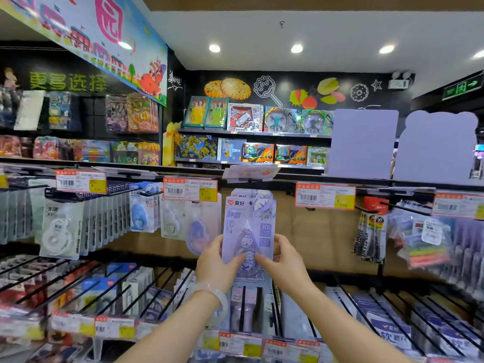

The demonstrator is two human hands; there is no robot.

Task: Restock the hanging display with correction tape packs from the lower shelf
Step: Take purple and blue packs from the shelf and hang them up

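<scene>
While both hands grip one purple correction tape pack (248,226) at frame centre, I note left hand (216,265) and right hand (284,260) each pinching its lower edges, thumbs in front. I advise aligning its hang hole squarely with the peg before pushing back. Legible: "爱好", "静音", "30"; the orange price tag (190,189) reads roughly 5.50.

Both forearms are bare, without sleeves; a pale, translucent, smooth stone-like bangle (209,297) circles the left wrist.
</scene>
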